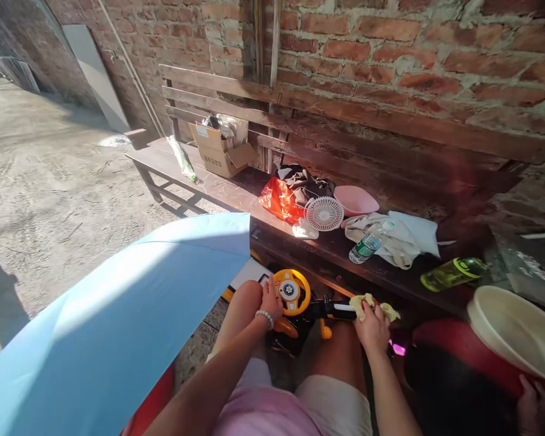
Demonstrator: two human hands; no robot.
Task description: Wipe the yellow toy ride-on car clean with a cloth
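A toy with a yellow steering wheel (292, 292) sits between the person's knees. My left hand (269, 301), with a beaded bracelet at the wrist, rests at the wheel's left side, its fingers partly spread at the rim. My right hand (373, 327) is closed around a crumpled pale yellow cloth (364, 305), which sticks out on both sides of the fingers. The cloth is at the right end of a black and white bar (340, 309) extending from the toy. A small orange knob (326, 332) is below the bar.
A wooden bench (236, 197) bears a cardboard box (215, 151), red bag (279, 200), small fan (324, 214), pink basin (355, 200) and bottles (366, 247). A blue umbrella (131, 315) covers the left foreground. Another person's hand (538, 402) is near a cream basin (518, 327).
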